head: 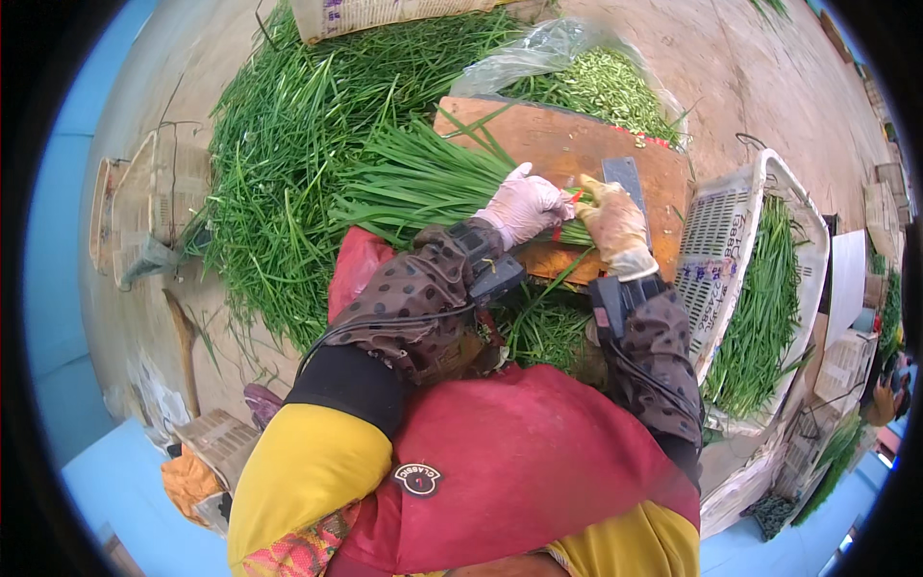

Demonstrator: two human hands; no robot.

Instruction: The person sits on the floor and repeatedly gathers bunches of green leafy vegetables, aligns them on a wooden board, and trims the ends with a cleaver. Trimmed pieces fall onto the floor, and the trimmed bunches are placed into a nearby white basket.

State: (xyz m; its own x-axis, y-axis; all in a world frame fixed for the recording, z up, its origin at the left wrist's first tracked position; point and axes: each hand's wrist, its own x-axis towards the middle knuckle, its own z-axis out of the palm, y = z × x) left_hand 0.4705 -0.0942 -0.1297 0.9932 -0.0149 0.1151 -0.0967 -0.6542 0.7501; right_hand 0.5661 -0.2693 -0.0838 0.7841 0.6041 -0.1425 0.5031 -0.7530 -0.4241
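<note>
A bundle of long green leafy stalks, apparently garlic chives (433,177), lies across a worn wooden board (497,122), its leaves spread leftwards. My left hand (523,205), in a pale thin glove, rests on the bundle near its stem end with fingers curled at a red tie (576,196). Close on its right, my right hand (616,223), in a stained yellowish glove, has thumb and fingers around the stem ends by the same tie. A second red band (557,233) shows below the left hand. Beside the right hand, a flat metal blade (624,177) lies on the board, partly hidden.
Loose greens (281,166) are heaped at left. Behind the board, a clear plastic bag (505,71) holds cut stem ends (609,86). A white plastic crate (761,169) of greens stands at right. More crates (162,191) are at far left, near a wooden stick (184,346).
</note>
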